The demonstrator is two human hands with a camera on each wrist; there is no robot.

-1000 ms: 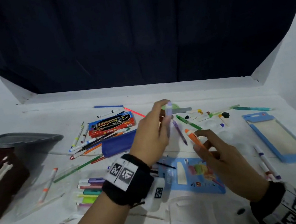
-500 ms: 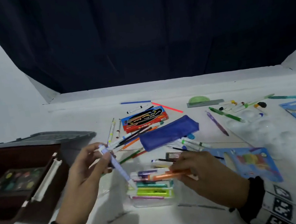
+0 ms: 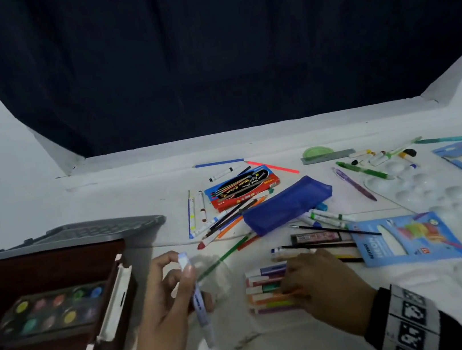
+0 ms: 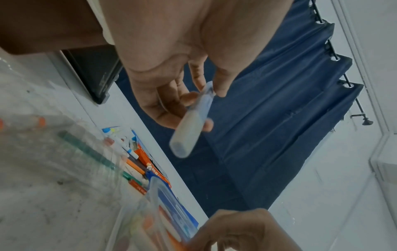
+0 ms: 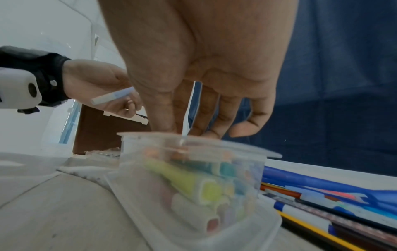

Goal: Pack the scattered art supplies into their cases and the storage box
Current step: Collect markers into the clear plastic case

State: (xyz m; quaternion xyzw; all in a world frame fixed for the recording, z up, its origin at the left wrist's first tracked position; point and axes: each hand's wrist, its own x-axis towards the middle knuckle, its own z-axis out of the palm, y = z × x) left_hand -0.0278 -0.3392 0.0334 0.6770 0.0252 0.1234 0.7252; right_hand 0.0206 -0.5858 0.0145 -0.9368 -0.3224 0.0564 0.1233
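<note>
The left hand (image 3: 164,301) pinches a pale-lilac highlighter (image 3: 195,297) at 9 o'clock of the clear marker case (image 5: 193,178); the right hand (image 3: 321,284), fingers lowered, tucks in an orange highlighter (image 3: 275,296). A hurried insertion could tip the case.

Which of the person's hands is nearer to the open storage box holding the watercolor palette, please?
Left. The left hand, holding a pale marker, hovers just beside the storage box; the right hand rests on the clear marker case, farther away.
</note>
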